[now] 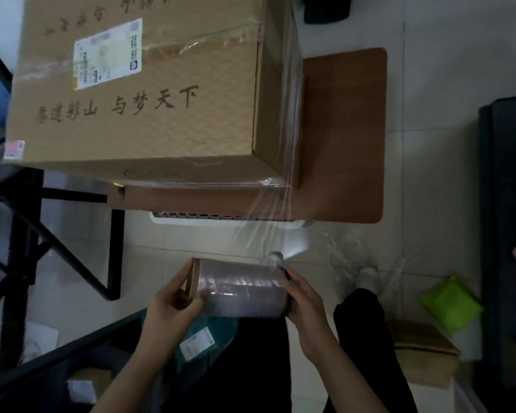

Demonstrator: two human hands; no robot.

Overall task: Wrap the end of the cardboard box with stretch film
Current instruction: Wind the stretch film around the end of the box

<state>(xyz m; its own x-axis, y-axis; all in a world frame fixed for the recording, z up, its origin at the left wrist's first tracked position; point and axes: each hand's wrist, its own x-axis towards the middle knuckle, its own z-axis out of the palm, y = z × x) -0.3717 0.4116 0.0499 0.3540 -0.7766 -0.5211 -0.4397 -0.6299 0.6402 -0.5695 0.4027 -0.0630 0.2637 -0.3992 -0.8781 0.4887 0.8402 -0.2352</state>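
Above tiled floor [429,144], left hand [173,305] and right hand [304,305] clasp the roll [242,290] endwise — film [265,222] reaches box [161,114].

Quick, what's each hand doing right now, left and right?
Left hand: closed, gripping the left end of the stretch film roll.
Right hand: closed, gripping the roll's right end.

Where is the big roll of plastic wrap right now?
The roll of stretch film is low in the middle of the head view, gripped at each end by the left hand and right hand, in front of the cardboard box.
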